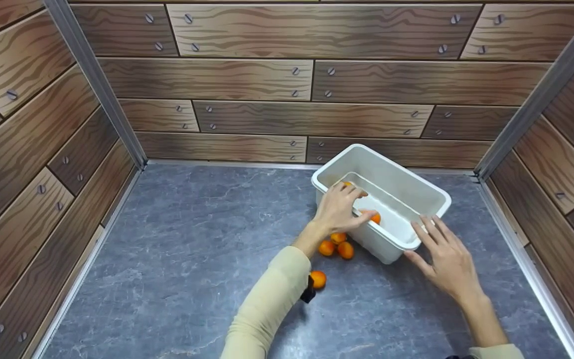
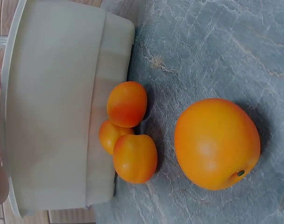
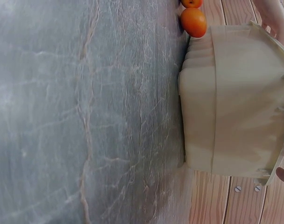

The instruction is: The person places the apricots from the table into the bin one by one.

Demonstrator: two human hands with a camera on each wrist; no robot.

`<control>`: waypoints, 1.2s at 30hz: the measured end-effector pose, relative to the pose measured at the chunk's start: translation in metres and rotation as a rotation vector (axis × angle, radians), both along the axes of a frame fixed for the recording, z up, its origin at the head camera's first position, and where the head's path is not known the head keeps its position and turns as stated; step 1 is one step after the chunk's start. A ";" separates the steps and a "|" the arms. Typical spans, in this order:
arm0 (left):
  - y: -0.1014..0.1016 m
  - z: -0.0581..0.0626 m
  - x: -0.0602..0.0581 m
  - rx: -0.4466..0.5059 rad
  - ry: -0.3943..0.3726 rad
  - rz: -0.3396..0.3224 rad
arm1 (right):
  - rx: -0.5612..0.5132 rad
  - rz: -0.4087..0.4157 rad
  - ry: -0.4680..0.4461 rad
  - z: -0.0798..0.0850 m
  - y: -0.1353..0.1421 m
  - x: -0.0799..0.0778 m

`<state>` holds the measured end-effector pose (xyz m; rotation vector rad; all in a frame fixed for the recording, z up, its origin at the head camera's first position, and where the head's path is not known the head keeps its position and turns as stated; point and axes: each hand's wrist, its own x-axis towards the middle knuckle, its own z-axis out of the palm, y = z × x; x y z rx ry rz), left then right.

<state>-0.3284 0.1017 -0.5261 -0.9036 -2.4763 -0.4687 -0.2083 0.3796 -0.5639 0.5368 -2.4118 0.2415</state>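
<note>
A white plastic bin stands at an angle on the grey floor. My left hand reaches over its near long rim, fingers bent slightly downward inside and thumb extended. Close by its thumb lies an orange apricot-like fruit in the bin, and another such fruit peeks out by the fingertips. At the bin's right end is my right hand, its fingers spread loosely over the rim and its thumb near the outside of the corner. Neither hand holds a fruit that shows.
Outside the bin's near wall, three more fruits sit clustered. A single fruit lies nearer to me, beside my left wrist. Wood-patterned walls with metal edge strips enclose the marbled grey surface on the left, back and right.
</note>
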 end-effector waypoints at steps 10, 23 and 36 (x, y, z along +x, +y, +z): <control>-0.007 0.009 0.004 -0.022 0.020 -0.023 | -0.002 -0.015 -0.020 0.000 0.001 0.000; -0.030 0.016 0.012 -0.104 0.035 -0.041 | -0.001 -0.002 -0.041 0.002 0.001 0.000; -0.055 0.015 0.031 -0.117 0.029 -0.093 | -0.009 0.012 -0.012 0.001 -0.001 0.000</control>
